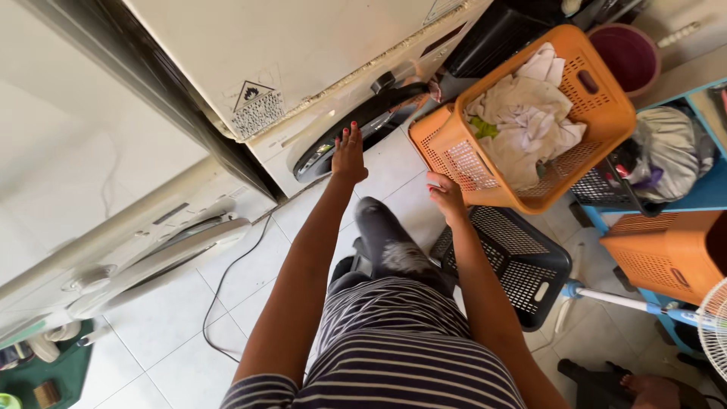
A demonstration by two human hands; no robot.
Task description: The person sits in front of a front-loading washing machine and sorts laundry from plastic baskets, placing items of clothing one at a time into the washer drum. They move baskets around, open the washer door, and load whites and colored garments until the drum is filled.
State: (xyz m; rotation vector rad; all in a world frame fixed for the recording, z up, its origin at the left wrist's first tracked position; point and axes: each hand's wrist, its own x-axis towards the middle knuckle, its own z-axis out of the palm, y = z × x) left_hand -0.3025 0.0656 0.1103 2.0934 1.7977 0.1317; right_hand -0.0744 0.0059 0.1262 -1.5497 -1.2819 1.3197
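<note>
**Reaching for the washer door, basket in the other hand**

Looking down from the head camera, I see both arms stretched out over the white tiled floor (182,318). The left hand (349,154) is up against the dark round door (356,125) of the front-loading washing machine (303,45), palm flat on it, fingers (347,135) together and extended, not wrapped around anything. The door looks shut or nearly so; I can't tell which from here.

The right hand (445,195) is at the near corner of the orange laundry basket (606,113), fingers curled onto its lower rim. The basket is tilted, raised above the floor, and it's piled with pale crumpled laundry (522,121) plus a small green scrap.

Just below that hand sits a black plastic basket (522,261) on the floor, touching or almost touching the orange one. Another orange crate (666,254) rests on a blue shelf to the right, with a white fan (716,326) at the edge. A second machine (113,250) stands to the left, a black cable (227,280) trailing across the tiles.
</note>
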